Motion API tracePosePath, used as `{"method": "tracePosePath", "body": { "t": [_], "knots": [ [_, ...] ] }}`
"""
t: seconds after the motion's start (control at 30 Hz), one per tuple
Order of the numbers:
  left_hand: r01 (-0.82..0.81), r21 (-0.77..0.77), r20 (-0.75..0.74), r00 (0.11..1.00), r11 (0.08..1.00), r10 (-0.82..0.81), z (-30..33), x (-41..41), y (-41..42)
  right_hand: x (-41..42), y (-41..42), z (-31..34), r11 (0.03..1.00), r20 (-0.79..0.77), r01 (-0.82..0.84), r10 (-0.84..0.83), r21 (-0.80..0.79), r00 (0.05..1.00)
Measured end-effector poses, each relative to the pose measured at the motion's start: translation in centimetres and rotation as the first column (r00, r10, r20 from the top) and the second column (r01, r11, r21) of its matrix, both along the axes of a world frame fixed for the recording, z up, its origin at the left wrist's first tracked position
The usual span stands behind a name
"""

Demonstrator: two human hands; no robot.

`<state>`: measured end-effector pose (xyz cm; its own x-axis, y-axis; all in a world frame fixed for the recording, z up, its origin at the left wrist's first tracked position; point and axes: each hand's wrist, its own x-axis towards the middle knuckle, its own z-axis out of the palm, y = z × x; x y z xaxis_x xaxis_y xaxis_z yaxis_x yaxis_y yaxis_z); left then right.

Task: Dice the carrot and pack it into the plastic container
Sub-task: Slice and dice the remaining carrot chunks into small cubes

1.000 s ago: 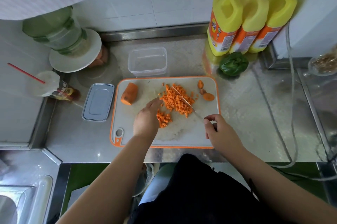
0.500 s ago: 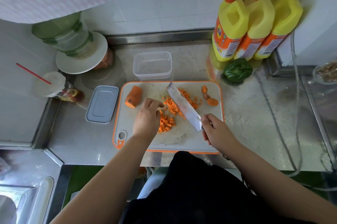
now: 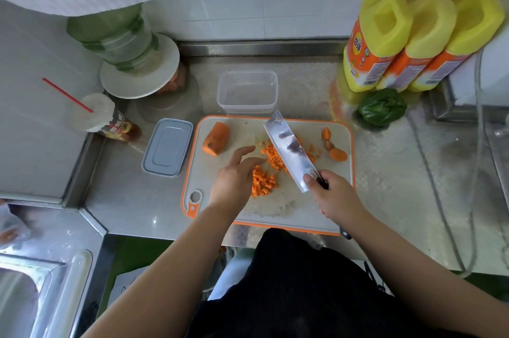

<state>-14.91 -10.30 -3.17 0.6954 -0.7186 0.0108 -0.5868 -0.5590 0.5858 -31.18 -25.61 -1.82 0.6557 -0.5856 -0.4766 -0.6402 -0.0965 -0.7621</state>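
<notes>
An orange-rimmed white cutting board point(image 3: 289, 208) carries diced carrot point(image 3: 264, 180) in two small heaps, a whole carrot chunk point(image 3: 216, 138) at its far left and a few end scraps point(image 3: 334, 149) at its far right. My right hand point(image 3: 334, 196) grips the handle of a cleaver point(image 3: 292, 149), whose flat blade is raised over the dice and points away to the left. My left hand point(image 3: 234, 178) hovers with straight fingers beside the nearer heap. Just behind the board stands the clear plastic container point(image 3: 247, 91), with nothing in it.
The container's grey lid point(image 3: 167, 147) lies left of the board. A cup with a red straw point(image 3: 96, 114) and an upturned water bottle point(image 3: 124, 43) stand at the far left. Three yellow detergent bottles point(image 3: 413, 37) and a green vegetable point(image 3: 382, 106) are at the far right. A sink point(image 3: 33, 293) lies at lower left.
The cleaver went from edge-down in the dice to lifted and laid flat over them. My left hand drew back slightly and spread its fingers.
</notes>
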Motion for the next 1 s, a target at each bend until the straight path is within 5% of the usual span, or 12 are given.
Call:
{"method": "tracePosePath", "body": {
  "t": [0.2, 0.37, 0.47, 0.63, 0.8, 1.0],
  "knots": [
    [0.129, 0.195, -0.061, 0.991, 0.972, -0.12, -0.1, -0.2, 0.4, 0.2, 0.1, -0.5, 1.0, -0.015, 0.013, -0.013, 0.006, 1.0],
    [-0.115, -0.143, -0.035, 0.993, 0.983, 0.111, 0.1, 0.2, 1.6, 0.3, 0.3, -1.0, 0.997, -0.097, -0.079, 0.081, 0.02, 0.992],
    [-0.216, -0.139, -0.104, 0.974, 0.967, 0.202, 0.9, 0.6, 2.0, 0.9, 0.4, -0.9, 0.99, -0.147, -0.137, 0.132, -0.029, 0.98],
    [-0.196, -0.22, 0.048, 0.976, 0.955, 0.212, 1.0, 2.0, 2.5, 1.7, 0.4, -0.4, 0.961, -0.179, -0.277, 0.269, -0.023, 0.946],
    [-0.357, -0.355, 0.012, 0.922, 0.864, 0.386, 0.3, 3.0, 2.9, 3.4, 2.9, -0.4, 0.777, -0.328, -0.623, 0.568, -0.089, 0.755],
    [-0.341, -0.317, 0.015, 0.931, 0.885, 0.364, -0.1, 4.5, 2.7, 4.9, 3.6, -1.8, 0.775, -0.404, -0.63, 0.562, -0.047, 0.722]
  ]
}}
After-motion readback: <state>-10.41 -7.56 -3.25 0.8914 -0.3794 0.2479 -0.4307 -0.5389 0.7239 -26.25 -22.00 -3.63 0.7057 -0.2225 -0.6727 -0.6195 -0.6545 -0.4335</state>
